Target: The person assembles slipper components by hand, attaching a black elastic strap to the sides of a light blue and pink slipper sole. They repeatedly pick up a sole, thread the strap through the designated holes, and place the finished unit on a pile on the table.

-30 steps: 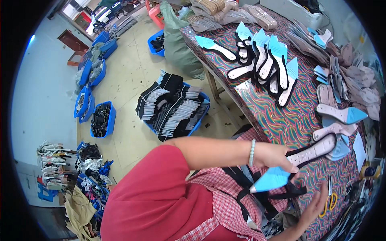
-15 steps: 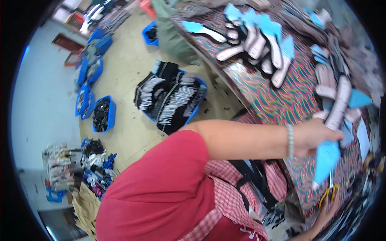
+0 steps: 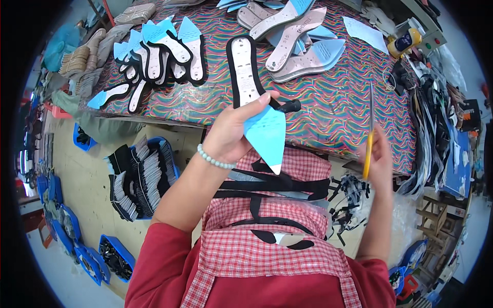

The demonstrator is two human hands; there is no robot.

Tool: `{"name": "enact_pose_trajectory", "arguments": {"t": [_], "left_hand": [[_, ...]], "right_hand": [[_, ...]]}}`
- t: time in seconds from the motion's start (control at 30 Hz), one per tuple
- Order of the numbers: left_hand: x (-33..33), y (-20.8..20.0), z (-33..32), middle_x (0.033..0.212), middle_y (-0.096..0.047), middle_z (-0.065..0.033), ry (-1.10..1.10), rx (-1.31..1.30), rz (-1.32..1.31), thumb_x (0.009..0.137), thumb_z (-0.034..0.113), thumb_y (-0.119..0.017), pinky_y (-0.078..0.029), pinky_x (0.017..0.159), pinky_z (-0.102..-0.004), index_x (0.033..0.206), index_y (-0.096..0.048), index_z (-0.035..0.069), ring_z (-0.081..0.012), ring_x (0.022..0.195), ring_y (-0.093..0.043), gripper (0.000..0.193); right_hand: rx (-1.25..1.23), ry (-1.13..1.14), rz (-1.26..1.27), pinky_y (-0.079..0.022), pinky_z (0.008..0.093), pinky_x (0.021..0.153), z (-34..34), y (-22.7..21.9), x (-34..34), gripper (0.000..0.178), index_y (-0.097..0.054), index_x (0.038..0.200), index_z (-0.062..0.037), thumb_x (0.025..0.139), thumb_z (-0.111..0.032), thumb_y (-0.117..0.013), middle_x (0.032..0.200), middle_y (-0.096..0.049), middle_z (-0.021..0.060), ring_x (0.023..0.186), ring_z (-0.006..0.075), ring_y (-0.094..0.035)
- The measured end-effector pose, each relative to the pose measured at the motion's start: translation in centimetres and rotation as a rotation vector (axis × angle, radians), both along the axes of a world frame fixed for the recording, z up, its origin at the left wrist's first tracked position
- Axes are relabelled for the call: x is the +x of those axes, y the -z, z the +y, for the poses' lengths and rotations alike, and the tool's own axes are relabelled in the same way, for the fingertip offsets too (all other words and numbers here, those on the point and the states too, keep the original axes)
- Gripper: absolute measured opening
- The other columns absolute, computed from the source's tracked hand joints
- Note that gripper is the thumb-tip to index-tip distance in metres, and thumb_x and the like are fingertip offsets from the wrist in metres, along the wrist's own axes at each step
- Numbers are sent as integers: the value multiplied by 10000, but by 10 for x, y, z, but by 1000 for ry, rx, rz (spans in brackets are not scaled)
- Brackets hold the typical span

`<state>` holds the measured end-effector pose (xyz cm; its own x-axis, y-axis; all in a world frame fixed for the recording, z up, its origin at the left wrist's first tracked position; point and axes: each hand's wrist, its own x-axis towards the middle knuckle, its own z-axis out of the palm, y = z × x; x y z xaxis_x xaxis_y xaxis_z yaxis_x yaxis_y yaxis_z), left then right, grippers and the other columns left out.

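My left hand (image 3: 230, 132) is closed round the middle of a shoe insole board (image 3: 265, 137), held over the table's front edge. Its white heel points up and away, and its light-blue tapered toe points down toward me. Black strip (image 3: 231, 69) borders the heel, and a dark loose end (image 3: 290, 106) sticks out by my fingertips. On the right, my right hand (image 3: 380, 160) grips scissors (image 3: 369, 149) by the yellow handles, blades upward. Left of centre lies a pile of black-edged insole boards (image 3: 154, 59). Farther back are insole boards without black edging (image 3: 295, 38).
A patterned cloth (image 3: 328, 113) covers the table. At the back right stand a bottle (image 3: 405, 42) and a white sheet (image 3: 365, 34). Black strips (image 3: 436, 123) hang along the right edge. A blue bin of stacked black-edged pieces (image 3: 141, 177) stands on the floor at left.
The view has swung round to face the table. My left hand has brought the insole board from the table's right side to in front of me. My right hand has lifted with the scissors.
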<state>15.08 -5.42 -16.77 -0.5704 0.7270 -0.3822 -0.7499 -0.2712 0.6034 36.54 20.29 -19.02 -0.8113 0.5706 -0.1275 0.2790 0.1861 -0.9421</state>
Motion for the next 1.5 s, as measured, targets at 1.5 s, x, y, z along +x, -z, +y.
{"name": "enact_pose_trajectory", "arguments": {"t": [1.5], "left_hand": [[58, -13, 8, 1069, -591, -137, -222, -156, 1142, 986, 298, -422, -426, 887, -343, 1183, -523, -47, -230, 993, -553, 410]], "right_hand": [[135, -269, 358, -444, 379, 868, -148, -6, -66, 421, -416, 1328, -1, 959, -204, -437, 1188, -547, 234, 1054, 356, -566]]}}
